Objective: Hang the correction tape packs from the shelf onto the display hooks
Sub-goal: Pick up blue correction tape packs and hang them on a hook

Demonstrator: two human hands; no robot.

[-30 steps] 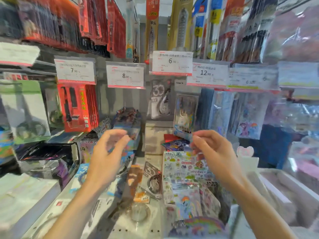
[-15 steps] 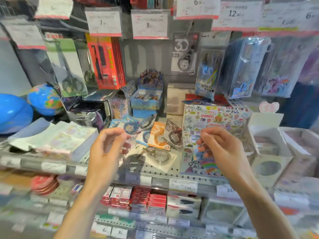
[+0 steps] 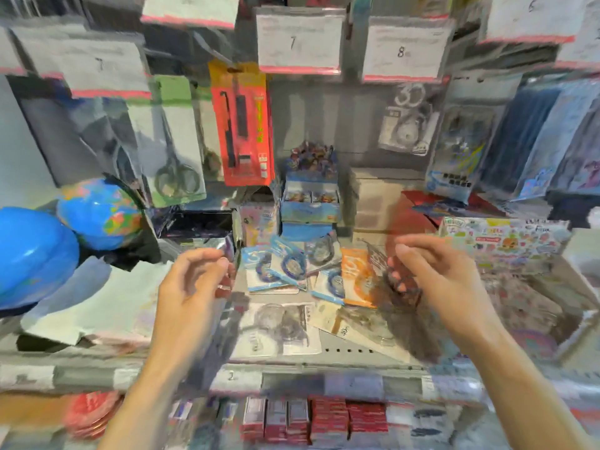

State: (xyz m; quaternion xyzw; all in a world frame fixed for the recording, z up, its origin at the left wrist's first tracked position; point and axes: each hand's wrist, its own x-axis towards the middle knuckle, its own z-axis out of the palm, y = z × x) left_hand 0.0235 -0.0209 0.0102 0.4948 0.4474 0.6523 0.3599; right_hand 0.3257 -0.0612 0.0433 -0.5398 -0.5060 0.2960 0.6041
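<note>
Hands are held over the shelf, both loosely curled and apart. Left hand is seen with thumb and fingers bent toward each other, nothing visibly pinched. Right hand is blurred; something dark seems to sit at its fingertips, so whether a pack is gripped cannot be told.

Packs are heaped flat on the shelf between the hands: blue ones at centre, an orange pack just right of them, clear-fronted ones nearer the shelf edge. The loose pile is judged to be stock waiting for hanging, so the hands are probably placed for picking one up. One hung pack is seen on a hook at upper right, below the price tag marked 8; that hook is likely the target.

Motion blur is heavy throughout. Hooks themselves are hidden behind tags and hanging goods. Print on packs cannot be read. Scissors and a red card hang at left; a globe is partly cut by the shelf goods. Forearms are cropped at the bottom edge.
</note>
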